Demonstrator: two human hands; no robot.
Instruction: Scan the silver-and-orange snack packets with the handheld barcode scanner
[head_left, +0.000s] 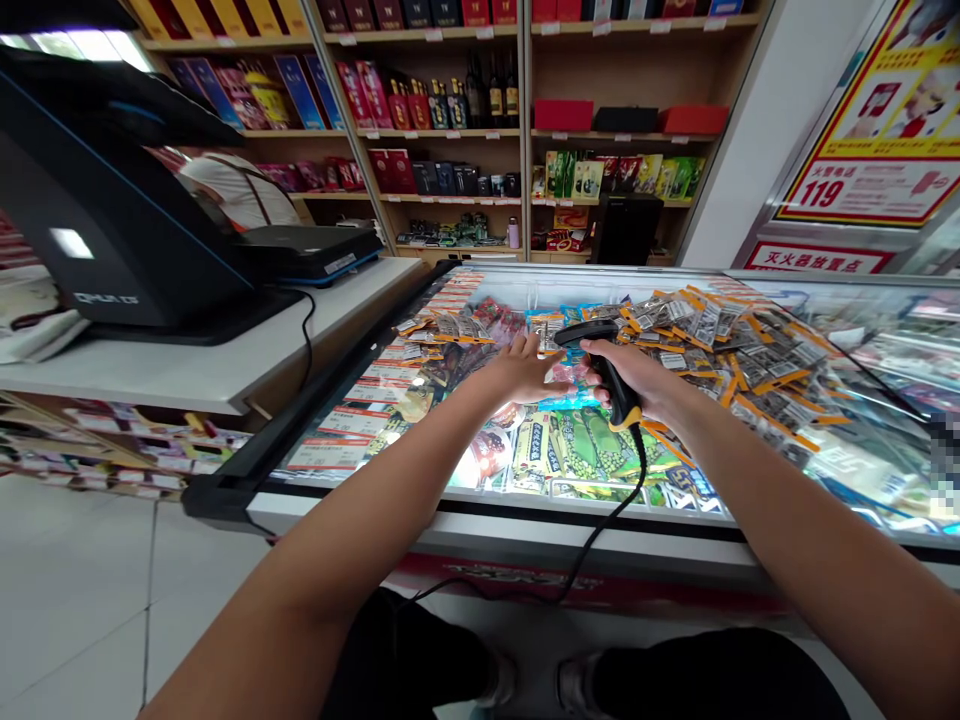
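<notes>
Black corded scanner (616, 392), tilted, silver-orange packets (761, 350), heaped nearby

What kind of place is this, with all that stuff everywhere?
It looks like a shop: there are shelves stocked with bottles, a glass-topped case full of packets, and what seems a barcode scanner in the right hand.

Black and yellow scanner (618, 390), orange-edged grey packets (765, 358), green bags (591, 442)
</notes>
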